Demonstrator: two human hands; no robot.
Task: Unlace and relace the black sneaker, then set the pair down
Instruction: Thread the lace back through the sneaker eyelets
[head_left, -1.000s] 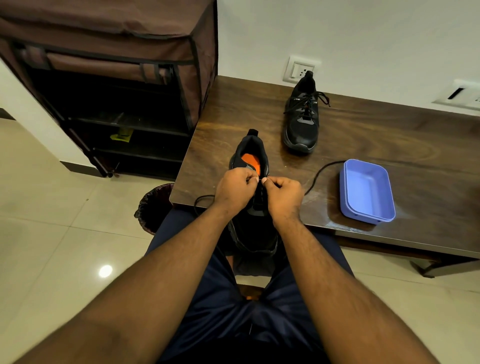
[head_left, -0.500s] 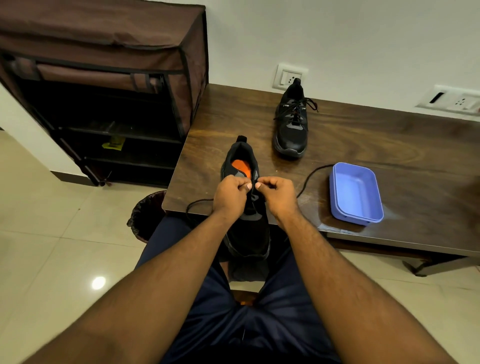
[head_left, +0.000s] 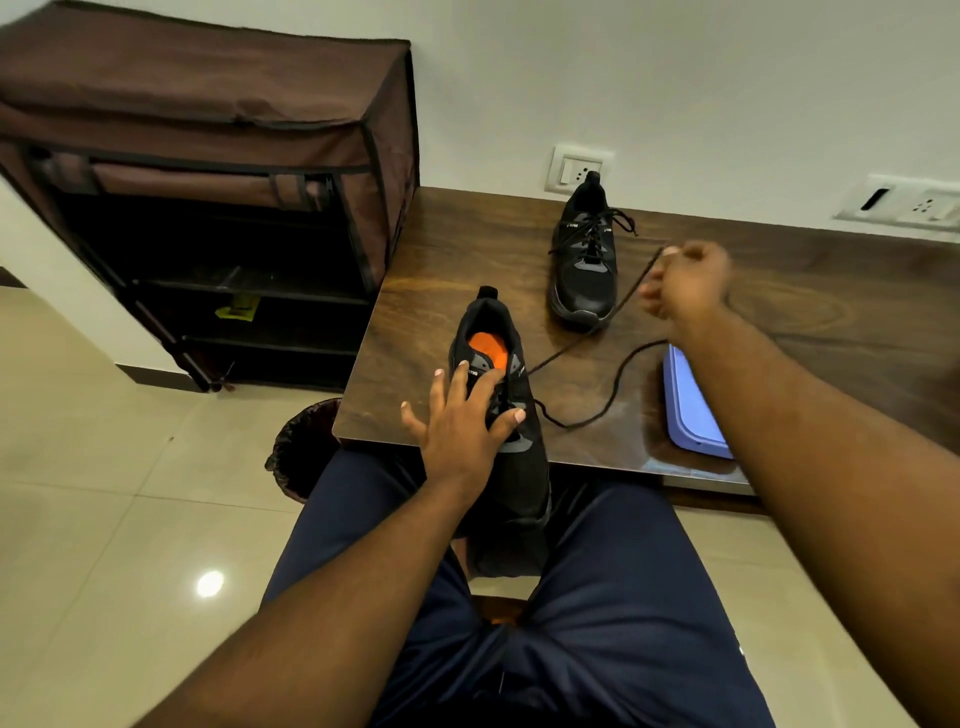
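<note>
A black sneaker (head_left: 511, 467) with an orange insole lies toe toward me, half on the table edge and half over my lap. My left hand (head_left: 462, 421) presses flat on its tongue and eyelets, fingers spread. My right hand (head_left: 685, 283) is raised over the table to the right and pinches the black lace (head_left: 587, 338), which runs taut from the sneaker's upper eyelets up to my fingers. Another length of lace loops across the wood toward the blue tray. The second black sneaker (head_left: 584, 260), fully laced, stands at the back of the table near the wall.
The dark wooden table (head_left: 415, 322) carries a blue plastic tray (head_left: 691, 410) under my right forearm. A brown fabric shoe rack (head_left: 208, 208) stands to the left. A dark waste bin (head_left: 301, 447) sits on the tiled floor by the table corner. Wall sockets line the back.
Both hands were pinching together at the sneaker's eyelets. Now my right hand has pulled the lace up and away to the right, and my left hand has flattened onto the shoe.
</note>
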